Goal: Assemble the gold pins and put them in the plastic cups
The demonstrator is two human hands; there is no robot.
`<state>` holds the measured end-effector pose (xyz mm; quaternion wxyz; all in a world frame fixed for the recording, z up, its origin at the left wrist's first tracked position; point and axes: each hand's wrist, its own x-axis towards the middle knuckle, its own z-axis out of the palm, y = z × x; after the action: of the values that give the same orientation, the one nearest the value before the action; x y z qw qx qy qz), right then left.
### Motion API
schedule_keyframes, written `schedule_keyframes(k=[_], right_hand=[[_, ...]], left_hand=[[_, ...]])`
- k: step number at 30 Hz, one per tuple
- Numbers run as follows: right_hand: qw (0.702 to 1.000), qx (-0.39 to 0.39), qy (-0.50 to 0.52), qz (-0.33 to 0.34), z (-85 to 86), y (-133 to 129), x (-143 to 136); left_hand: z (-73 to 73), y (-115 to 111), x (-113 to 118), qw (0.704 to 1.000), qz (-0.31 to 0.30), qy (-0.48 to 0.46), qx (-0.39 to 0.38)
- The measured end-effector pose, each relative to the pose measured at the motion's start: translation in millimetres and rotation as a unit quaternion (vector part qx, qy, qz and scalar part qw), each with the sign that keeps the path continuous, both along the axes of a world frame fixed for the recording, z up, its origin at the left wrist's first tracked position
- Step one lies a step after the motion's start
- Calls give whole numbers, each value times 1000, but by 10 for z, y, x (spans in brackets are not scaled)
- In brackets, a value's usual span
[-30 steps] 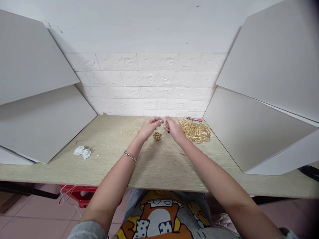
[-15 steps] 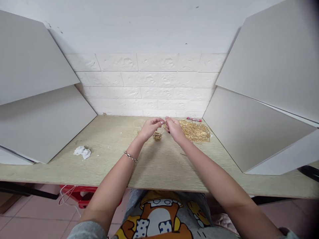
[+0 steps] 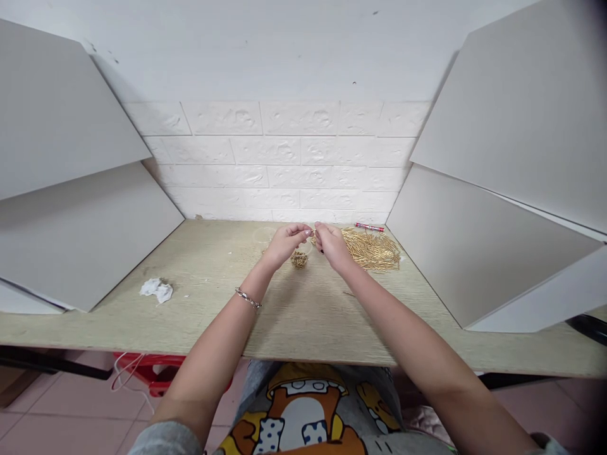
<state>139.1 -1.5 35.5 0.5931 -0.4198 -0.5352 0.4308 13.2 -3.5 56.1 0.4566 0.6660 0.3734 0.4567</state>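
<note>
My left hand (image 3: 288, 244) and my right hand (image 3: 331, 243) meet fingertip to fingertip over the far middle of the table. Each is closed in a pinch, and what sits between the fingers is too small to make out. Just below them stands a small clear cup (image 3: 299, 259) with tiny gold pieces in it. A spread of thin gold sticks (image 3: 372, 250) lies to the right of my right hand. Behind my left hand, a clear round lid or dish (image 3: 263, 235) rests on the table, partly hidden.
A red pen (image 3: 369, 227) lies behind the gold sticks. Crumpled white tissue (image 3: 157, 289) is on the left of the wooden table (image 3: 213, 328). Grey-white boards (image 3: 85, 234) lean in from both sides, and a white brick-patterned wall (image 3: 279, 151) rises behind.
</note>
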Motion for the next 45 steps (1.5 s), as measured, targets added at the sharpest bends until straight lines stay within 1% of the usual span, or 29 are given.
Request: schedule_keyframes(k=[12,16,20,24,27,32,37,39,42,45], right_hand=[[1000,-4,0,19,4,-3,0],[1000,-3,-16,15,-8,0,1],[999,12,-46,-6,-29,8,0],[997,28,-66,-22,-47,10,-9],[996,36,-77,-22,-56,5,-15],[991,70,-112,-37,-57,-17,-13],[976,131,-163,-63,-29,-74,-2],[969,150,-180,-72,-9,-107,3],[965,163,-184,-89,20,-148,-2],[970,145,-169,-101,27,-159,-29]], left_hand=[[-18,19,-5,1000,-4,18,16],[-20,25,0,999,3,31,25],[-64,57,19,999,9,25,42],[-129,97,41,997,43,37,60],[-155,108,52,994,65,57,68],[-155,89,71,994,75,49,56],[-121,47,92,999,48,1,10],[-102,29,97,999,39,-6,7],[-71,-7,100,997,54,15,45],[-41,-63,103,983,109,87,121]])
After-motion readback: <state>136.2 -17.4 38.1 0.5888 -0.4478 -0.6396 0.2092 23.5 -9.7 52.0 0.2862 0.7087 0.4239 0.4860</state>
